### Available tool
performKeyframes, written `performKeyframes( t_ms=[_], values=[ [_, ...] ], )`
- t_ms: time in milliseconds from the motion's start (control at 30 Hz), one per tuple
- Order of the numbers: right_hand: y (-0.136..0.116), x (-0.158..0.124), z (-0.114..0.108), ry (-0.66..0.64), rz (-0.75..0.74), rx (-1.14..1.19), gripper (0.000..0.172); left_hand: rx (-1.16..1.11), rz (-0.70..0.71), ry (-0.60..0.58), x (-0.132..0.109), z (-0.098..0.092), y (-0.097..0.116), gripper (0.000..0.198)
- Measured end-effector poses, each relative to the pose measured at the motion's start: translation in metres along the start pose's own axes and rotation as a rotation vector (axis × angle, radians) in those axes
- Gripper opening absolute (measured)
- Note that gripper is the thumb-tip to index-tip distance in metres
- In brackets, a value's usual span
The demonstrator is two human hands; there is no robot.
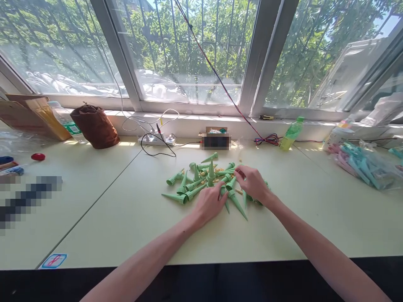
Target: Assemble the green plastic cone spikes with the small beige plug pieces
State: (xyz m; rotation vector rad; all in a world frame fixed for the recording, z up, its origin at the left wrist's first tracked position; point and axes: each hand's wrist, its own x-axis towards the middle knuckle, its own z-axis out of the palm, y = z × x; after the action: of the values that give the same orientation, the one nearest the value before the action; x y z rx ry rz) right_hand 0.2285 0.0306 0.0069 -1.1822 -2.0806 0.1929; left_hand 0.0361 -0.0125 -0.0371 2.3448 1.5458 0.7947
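Note:
A loose pile of green plastic plant-watering spikes (195,193), hollow cones with wide capped ends, lies on the pale table in front of me. Small tan pieces (215,171) are scattered among them. My left hand (210,203) is at the near side of the pile, its fingers curled around a green watering spike (223,191) that is partly hidden. To its right, my right hand (253,183) has thumb and fingertips pinched together at the pile's right side, just by another spike's wide end. Whatever is between those fingertips is too small to make out.
Behind the pile stand a small box (216,140), a power strip (155,139) with cables, and a green bottle (292,134). A brown drawstring bag (95,126) is at the back left. Plastic-bagged pink and teal items (362,165) lie at the right. Windows line the back.

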Motion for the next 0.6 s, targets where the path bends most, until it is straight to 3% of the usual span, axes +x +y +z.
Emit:
performKeyframes(
  t_ms=[233, 433, 600],
  values=[
    [0.033, 0.034, -0.001, -0.05, -0.092, -0.124, 0.021, 0.036, -0.041, -0.018, -0.001, 0.0, 0.004, 0.041],
    [0.045, 0.022, 0.009, -0.089, -0.186, -0.272, 0.023, 0.05, -0.03, -0.037, -0.001, -0.004, 0.007, 0.027],
    [0.044, 0.014, 0.007, -0.142, -0.207, -0.25, 0.02, 0.027, -0.038, -0.045, -0.002, -0.006, 0.009, 0.021]
  ],
)
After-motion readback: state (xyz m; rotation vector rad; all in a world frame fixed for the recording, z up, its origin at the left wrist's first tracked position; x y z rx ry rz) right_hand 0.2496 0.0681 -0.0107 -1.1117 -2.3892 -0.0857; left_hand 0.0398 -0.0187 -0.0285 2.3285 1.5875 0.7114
